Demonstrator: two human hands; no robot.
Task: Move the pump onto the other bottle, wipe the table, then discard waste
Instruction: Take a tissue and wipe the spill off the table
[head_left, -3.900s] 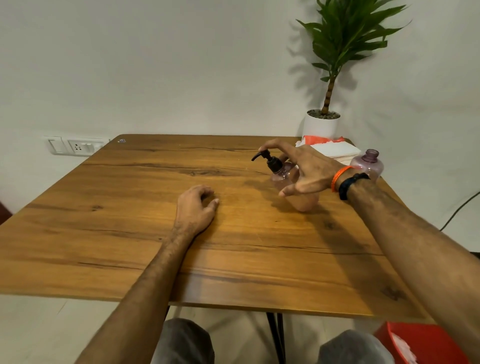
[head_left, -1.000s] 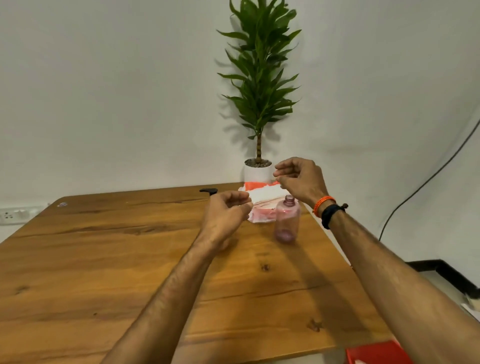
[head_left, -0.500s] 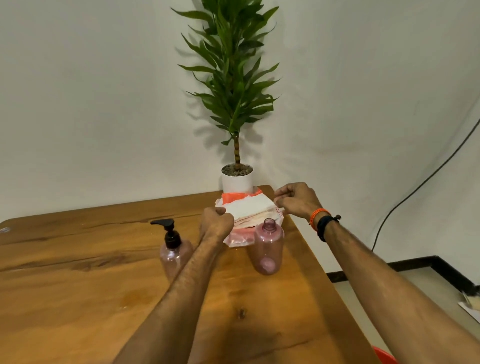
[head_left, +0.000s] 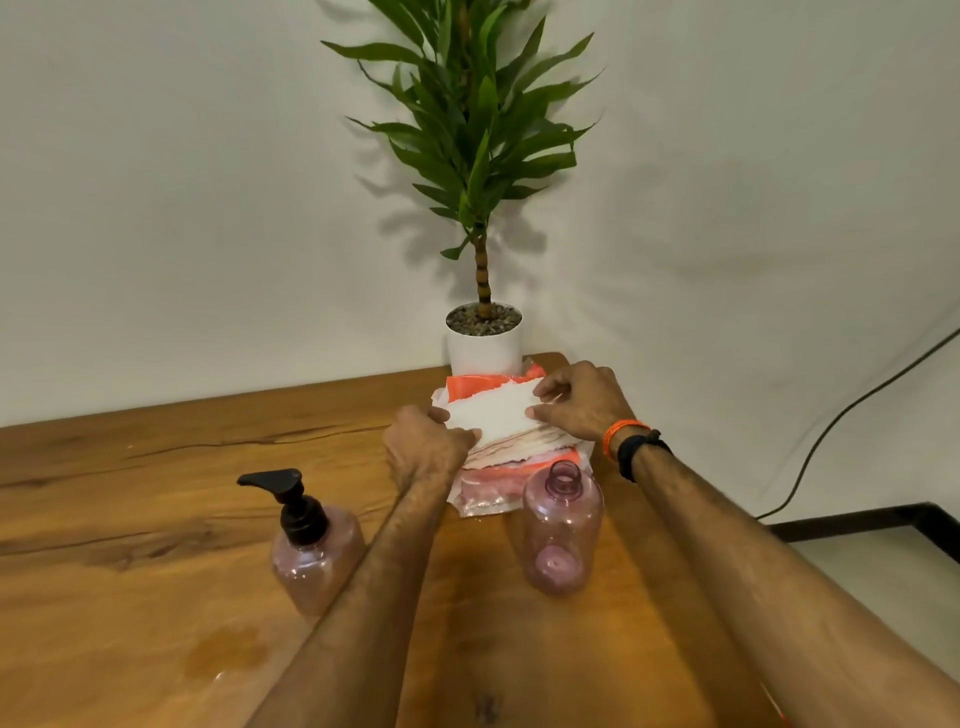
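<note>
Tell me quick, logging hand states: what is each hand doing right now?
Left hand: closed, pinching the top tissue of the stack.
Right hand: closed, pinching the same tissue at its right edge.

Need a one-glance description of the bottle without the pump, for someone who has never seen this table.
Start at the potted plant on the table's far corner, then come toward the camera past the tissue pack. The open-necked pink bottle stands there; its neighbour to the left carries a black pump.

Since 0.5 s ago: right hand (head_left: 582, 400) moved onto tissue stack (head_left: 498, 415), now pinching top sheet; left hand (head_left: 426, 447) grips opposite edge.
</note>
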